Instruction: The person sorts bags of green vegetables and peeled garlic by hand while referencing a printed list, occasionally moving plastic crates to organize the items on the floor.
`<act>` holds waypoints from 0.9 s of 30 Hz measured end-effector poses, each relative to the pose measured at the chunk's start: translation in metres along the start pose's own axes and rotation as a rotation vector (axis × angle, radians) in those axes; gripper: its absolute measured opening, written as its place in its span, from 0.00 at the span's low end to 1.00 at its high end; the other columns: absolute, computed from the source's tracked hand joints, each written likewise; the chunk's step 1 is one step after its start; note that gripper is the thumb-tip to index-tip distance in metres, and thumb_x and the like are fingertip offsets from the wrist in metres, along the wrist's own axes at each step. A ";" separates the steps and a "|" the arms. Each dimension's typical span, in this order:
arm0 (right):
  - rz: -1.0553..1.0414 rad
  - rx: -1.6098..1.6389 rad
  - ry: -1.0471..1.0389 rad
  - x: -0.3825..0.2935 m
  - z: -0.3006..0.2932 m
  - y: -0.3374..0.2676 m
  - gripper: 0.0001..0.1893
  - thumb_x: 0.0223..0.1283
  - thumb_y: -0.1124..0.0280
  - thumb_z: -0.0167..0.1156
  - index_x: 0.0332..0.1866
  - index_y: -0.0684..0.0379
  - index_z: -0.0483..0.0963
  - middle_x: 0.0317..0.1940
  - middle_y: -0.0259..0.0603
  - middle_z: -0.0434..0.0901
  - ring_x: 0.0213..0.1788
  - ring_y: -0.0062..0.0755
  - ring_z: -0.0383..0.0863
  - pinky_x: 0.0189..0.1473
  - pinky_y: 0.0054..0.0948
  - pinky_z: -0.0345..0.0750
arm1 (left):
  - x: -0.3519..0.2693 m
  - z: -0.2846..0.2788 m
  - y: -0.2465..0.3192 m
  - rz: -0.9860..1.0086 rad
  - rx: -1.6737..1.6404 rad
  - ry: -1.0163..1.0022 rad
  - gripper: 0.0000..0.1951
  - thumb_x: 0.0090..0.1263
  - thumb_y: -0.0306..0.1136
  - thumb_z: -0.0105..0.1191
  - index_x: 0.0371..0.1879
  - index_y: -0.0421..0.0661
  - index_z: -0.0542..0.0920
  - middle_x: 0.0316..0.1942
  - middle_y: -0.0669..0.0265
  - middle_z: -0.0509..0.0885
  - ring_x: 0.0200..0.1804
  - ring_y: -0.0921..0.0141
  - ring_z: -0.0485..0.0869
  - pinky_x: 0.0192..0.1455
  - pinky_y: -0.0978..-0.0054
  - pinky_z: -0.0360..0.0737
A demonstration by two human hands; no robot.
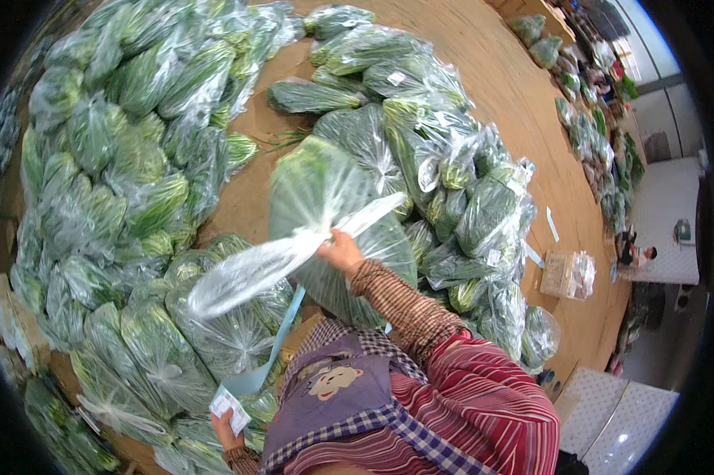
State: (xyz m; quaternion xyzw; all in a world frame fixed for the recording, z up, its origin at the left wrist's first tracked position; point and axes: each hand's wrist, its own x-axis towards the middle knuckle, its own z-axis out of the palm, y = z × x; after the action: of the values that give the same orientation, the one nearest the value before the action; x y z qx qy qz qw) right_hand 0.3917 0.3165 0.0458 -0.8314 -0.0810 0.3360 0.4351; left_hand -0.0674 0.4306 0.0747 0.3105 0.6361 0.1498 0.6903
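My right hand (342,254) grips the gathered, knotted neck of a large clear plastic bag (315,178) full of green leafy vegetables. The bag's loose plastic ends stick out to both sides of the knot. Low in the picture, my left hand (229,428) holds a white printed label (231,409) joined to a long light-blue strip (256,375). That strip curves up toward the underside of the held bag; whether they touch is unclear. Just left of the strip lies another knotted bag of greens (232,332).
Bagged greens are heaped on the left (125,148) and right (481,208), around a strip of brown floor (244,184). A light crate (562,274) and pale strips lie farther right. More produce lines the far wall, where a person (641,254) is visible.
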 end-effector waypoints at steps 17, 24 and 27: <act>0.310 0.915 0.550 -0.032 -0.152 0.099 0.10 0.43 0.78 0.52 0.36 0.61 0.69 0.17 0.27 0.65 0.14 0.14 0.59 0.14 0.17 0.56 | 0.106 0.111 0.073 0.010 0.160 -0.100 0.20 0.51 0.18 0.44 0.46 0.43 0.67 0.36 0.63 0.75 0.34 0.66 0.77 0.35 0.70 0.76; -0.043 0.894 1.038 -0.020 -0.268 0.008 0.04 0.43 0.80 0.49 0.25 0.59 0.67 0.18 0.27 0.65 0.14 0.14 0.59 0.13 0.15 0.55 | 0.150 0.151 0.084 0.040 0.146 -0.246 0.25 0.48 0.19 0.46 0.50 0.42 0.63 0.39 0.61 0.75 0.37 0.63 0.77 0.36 0.68 0.77; -0.299 0.940 1.162 0.029 -0.354 -0.015 0.04 0.47 0.74 0.48 0.20 0.56 0.66 0.14 0.26 0.64 0.13 0.15 0.60 0.14 0.18 0.55 | 0.153 0.174 0.093 0.158 0.075 -0.429 0.25 0.48 0.19 0.47 0.50 0.41 0.63 0.40 0.61 0.75 0.38 0.64 0.77 0.37 0.69 0.77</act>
State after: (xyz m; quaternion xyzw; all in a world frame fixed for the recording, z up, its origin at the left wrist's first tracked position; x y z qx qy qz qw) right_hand 0.6387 0.1009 0.1835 -0.5822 0.2007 -0.2190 0.7568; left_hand 0.1416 0.5519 0.0113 0.4096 0.4535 0.1099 0.7839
